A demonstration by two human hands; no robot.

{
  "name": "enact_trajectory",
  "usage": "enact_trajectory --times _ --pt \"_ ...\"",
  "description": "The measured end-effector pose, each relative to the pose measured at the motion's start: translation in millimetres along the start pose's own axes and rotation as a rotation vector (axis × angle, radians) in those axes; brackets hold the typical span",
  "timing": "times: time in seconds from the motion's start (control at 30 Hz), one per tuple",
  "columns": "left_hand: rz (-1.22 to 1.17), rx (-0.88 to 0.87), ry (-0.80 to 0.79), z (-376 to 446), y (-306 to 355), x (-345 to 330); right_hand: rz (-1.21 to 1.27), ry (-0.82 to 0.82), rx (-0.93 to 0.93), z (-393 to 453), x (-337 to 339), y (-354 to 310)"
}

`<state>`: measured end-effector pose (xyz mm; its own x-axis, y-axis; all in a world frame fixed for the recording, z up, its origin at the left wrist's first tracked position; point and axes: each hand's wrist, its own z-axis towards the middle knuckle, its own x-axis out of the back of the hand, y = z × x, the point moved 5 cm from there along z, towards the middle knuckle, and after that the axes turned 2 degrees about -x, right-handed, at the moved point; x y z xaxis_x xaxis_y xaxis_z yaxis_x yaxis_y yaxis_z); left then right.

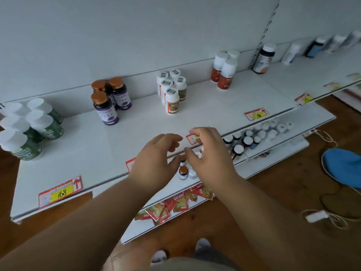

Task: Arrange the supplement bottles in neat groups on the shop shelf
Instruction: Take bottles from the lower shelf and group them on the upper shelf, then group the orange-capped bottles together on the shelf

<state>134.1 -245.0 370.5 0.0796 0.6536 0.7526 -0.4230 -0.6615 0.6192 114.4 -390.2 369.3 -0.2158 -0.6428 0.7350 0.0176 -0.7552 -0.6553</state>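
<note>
On the white top shelf (148, 122) stand four groups: green bottles with white caps (31, 126) at the left, three purple bottles with copper caps (110, 100), several white bottles with orange labels (172, 90), and three red-labelled white-capped bottles (224, 71). My left hand (156, 161) and my right hand (209, 155) hover side by side over the shelf's front edge, fingers loosely curled, holding nothing. Between and below them, on the lower shelf, small copper-capped bottles (183, 172) and white-capped ones (192, 173) show.
More dark and white bottles (254, 137) crowd the lower shelf to the right. Red sachets (175, 204) lie on a still lower shelf. Price tags (60, 191) line the shelf edge. A brown bottle (263, 58) stands by the upright; a blue object (343, 169) and cords lie on the wooden floor.
</note>
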Motion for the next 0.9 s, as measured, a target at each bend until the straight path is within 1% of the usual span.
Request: enact_trajectory --times 0.07,0.17,0.4,0.5,0.6,0.7,0.9 --pt "-0.007 -0.034 -0.028 -17.8 2.8 -9.7 0.008 0.000 -0.021 -20.9 -3.7 11.6" --pt "-0.011 0.002 -0.080 -38.5 -4.0 -35.3 0.016 -0.028 -0.051 -44.6 -20.3 36.5" --pt "0.017 0.227 -0.233 -64.1 -49.8 -131.7 0.028 -0.118 -0.136 -63.1 -75.2 118.0" --pt "0.004 0.339 -0.306 -66.4 -83.8 -176.8 0.017 -0.168 -0.224 -64.1 -112.0 159.7" --pt "-0.019 0.426 -0.346 -63.8 -125.2 -221.9 0.012 -0.178 -0.304 -60.8 -156.5 202.2" --pt "-0.024 0.488 -0.339 -55.2 -172.4 -263.1 0.046 -0.207 -0.365 -57.8 -204.3 240.5" --pt "-0.114 0.590 -0.210 -23.7 -251.1 -334.2 0.045 -0.203 -0.367 -40.3 -274.3 291.6"
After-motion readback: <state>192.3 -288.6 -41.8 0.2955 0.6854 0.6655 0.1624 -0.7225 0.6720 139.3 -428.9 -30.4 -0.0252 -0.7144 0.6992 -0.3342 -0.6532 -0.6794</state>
